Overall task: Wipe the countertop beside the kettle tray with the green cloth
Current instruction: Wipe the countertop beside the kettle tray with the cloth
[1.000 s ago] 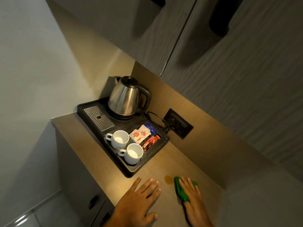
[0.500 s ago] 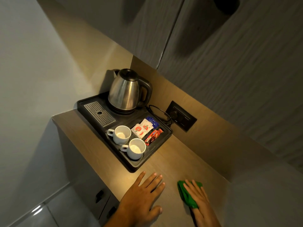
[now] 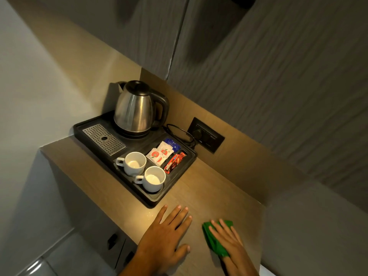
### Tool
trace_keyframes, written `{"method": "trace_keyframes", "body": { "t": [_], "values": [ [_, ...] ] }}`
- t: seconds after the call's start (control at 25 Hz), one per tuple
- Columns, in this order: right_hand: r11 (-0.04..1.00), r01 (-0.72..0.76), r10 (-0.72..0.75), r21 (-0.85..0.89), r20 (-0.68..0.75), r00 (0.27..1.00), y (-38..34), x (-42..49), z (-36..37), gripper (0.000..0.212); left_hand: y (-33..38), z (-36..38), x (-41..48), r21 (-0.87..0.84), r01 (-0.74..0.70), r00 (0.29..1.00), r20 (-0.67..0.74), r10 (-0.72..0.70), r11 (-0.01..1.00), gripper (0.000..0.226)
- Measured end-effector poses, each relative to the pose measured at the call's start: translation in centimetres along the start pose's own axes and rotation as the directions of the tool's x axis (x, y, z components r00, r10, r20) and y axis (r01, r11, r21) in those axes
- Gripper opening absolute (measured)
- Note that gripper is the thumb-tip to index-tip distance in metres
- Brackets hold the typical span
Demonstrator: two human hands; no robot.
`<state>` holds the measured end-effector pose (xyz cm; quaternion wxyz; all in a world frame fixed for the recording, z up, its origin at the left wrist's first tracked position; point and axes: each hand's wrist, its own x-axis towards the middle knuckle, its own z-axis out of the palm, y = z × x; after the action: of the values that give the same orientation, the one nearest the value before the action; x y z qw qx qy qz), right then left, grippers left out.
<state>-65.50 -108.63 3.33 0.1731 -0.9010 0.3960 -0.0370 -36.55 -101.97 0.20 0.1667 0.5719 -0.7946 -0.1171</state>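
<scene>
- Head view: the green cloth [image 3: 216, 239] is pressed flat onto the countertop [image 3: 209, 194] under the right hand [image 3: 231, 244], close to the near edge and toward the right end of the top.
- The right hand's fingers [image 3: 217, 229] are laid out straight and slightly spread over the cloth; nothing is pinched or gripped, the cloth is only held down by the palm and fingers.
- The left hand [image 3: 165, 234] is rested palm-down on the bare countertop, fingers splayed and empty, just short of the near corner of the kettle tray [image 3: 153, 200].
- The tray is set at the far left end of the countertop, with the kettle [image 3: 135, 110] at its back and two white cups [image 3: 143, 172] along its near edge.
- The wiping step is judged to be in hand, with the cloth on the strip beside the tray.
- The next move is judged to call for the cloth being slid under steady downward pressure across the open top, without the tray's rim being bumped.
</scene>
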Motion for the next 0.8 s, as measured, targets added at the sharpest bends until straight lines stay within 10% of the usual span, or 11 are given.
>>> {"method": "trace_keyframes", "body": {
  "t": [0.28,0.52,0.8],
  "values": [
    [0.893,-0.438,0.449,0.104,-0.256,0.856,-2.9,6.3,-2.7,0.068,0.5,-0.3,-0.4,0.062,0.005,1.0,0.001,-0.005,0.998,0.077],
    [0.989,-0.133,0.141,0.063,-0.147,0.979,-5.9,-6.4,3.1,0.062,0.3,-0.1,-0.4,0.068,-0.005,1.0,0.011,0.004,0.998,0.076],
    [0.8,-0.546,0.6,0.247,-0.312,0.737,-10.5,-0.8,1.7,0.074,0.2,-0.6,-0.6,0.093,-0.03,0.999,0.035,0.027,0.995,0.076]
  ]
}}
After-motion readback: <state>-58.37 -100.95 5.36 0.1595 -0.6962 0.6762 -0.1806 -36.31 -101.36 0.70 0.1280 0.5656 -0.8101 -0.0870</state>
